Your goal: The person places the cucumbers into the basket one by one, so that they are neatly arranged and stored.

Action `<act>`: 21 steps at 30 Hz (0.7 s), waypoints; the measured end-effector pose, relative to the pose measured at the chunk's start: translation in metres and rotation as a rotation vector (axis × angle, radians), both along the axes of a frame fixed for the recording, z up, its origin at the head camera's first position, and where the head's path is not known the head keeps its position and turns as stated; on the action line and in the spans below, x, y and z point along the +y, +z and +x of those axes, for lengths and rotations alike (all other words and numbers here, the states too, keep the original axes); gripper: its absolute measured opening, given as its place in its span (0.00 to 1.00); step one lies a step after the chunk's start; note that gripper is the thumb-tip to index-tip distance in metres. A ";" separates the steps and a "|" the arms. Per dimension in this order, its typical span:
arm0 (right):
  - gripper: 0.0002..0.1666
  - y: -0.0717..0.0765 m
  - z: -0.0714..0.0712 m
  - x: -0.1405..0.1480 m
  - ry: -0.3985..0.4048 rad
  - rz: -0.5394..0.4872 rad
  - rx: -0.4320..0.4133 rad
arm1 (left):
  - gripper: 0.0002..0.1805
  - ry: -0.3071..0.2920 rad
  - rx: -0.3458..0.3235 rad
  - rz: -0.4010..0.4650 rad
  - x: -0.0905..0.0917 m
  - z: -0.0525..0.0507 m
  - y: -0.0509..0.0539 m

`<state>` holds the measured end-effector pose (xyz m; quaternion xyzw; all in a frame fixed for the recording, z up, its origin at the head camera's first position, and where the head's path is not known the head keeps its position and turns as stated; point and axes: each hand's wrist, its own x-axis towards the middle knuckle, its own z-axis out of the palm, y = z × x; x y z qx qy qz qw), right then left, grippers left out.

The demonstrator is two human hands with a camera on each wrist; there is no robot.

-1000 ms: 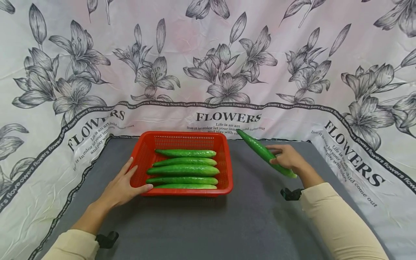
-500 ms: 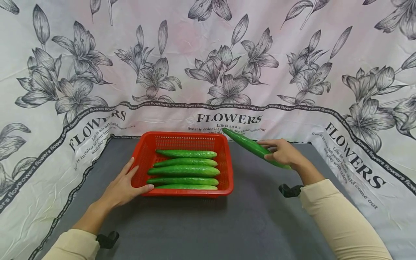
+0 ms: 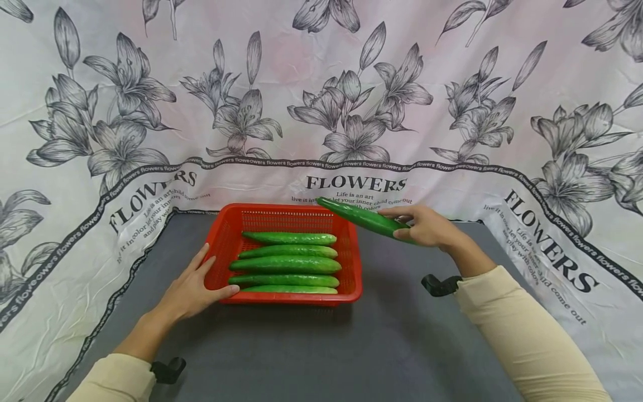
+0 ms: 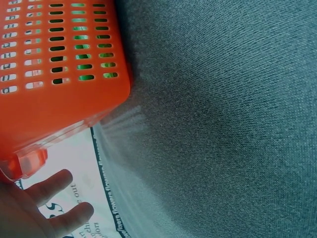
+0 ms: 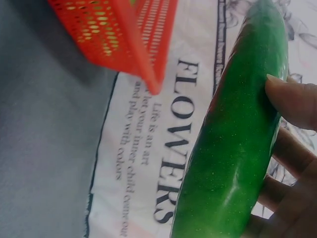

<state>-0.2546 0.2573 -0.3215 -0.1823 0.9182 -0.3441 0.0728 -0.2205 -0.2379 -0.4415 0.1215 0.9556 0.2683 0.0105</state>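
Observation:
In the head view a red plastic basket (image 3: 358, 268) holds several green cucumbers (image 3: 285, 264) lying side by side. My left hand (image 3: 187, 291) rests at its front left corner, fingers spread along the left side and thumb at the front rim. Those fingers (image 4: 72, 219) look fairly straight in the left wrist view. Another cucumber (image 3: 359, 216) is in my right hand (image 3: 421, 226), gripped near its right end. It is off the table and tilted, its far tip above the basket's back right rim. The right wrist view shows the thumb and fingers around this cucumber (image 5: 228, 144).
A grey cloth-covered table (image 3: 301, 357) lies beneath the basket. Behind it and along both sides hangs a white curtain (image 3: 321, 100) printed with flowers and lettering. A dark wrist device (image 3: 441, 285) sticks out by the right sleeve, another (image 3: 168, 371) by the left.
My right hand has carried its cucumber leftward and a little up, so its tip has come over the basket's rim. The left hand and the basket have stayed in place.

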 end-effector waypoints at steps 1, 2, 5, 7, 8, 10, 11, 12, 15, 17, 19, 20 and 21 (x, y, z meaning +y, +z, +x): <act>0.32 0.002 -0.001 -0.002 0.007 -0.011 -0.002 | 0.58 -0.001 0.000 0.000 0.000 0.000 0.000; 0.32 0.003 -0.001 -0.004 0.013 -0.020 -0.002 | 0.58 0.000 0.000 0.000 0.000 0.000 0.000; 0.31 0.007 -0.004 -0.011 0.036 -0.033 0.001 | 0.58 0.002 -0.001 0.001 0.001 0.001 0.000; 0.30 0.010 -0.006 -0.016 0.051 -0.026 0.016 | 0.58 0.001 0.000 0.002 0.001 0.001 0.000; 0.30 0.011 -0.007 -0.018 0.056 -0.018 0.027 | 0.58 0.001 0.000 0.002 0.001 0.001 0.000; 0.29 0.013 -0.009 -0.024 0.069 -0.015 0.041 | 0.58 0.001 -0.001 -0.001 0.001 0.001 0.000; 0.29 0.014 -0.011 -0.027 0.075 -0.015 0.045 | 0.58 0.001 -0.002 -0.001 0.001 0.001 0.000; 0.29 0.016 -0.011 -0.030 0.079 -0.016 0.048 | 0.58 0.001 -0.002 -0.001 0.001 0.001 -0.001; 0.30 0.020 -0.013 -0.040 0.087 -0.010 0.062 | 0.58 0.002 0.002 -0.001 0.000 0.001 -0.001; 0.30 0.023 -0.014 -0.046 0.094 -0.001 0.068 | 0.58 0.001 0.006 -0.001 0.000 0.001 -0.002; 0.30 0.024 -0.016 -0.053 0.107 0.001 0.076 | 0.58 0.000 0.006 0.000 0.000 0.000 -0.001; 0.30 0.024 -0.017 -0.056 0.117 -0.004 0.076 | 0.58 0.000 0.006 0.001 0.000 0.000 -0.001; 0.30 0.024 -0.019 -0.060 0.125 -0.009 0.076 | 0.58 0.000 0.007 0.001 0.000 0.000 -0.001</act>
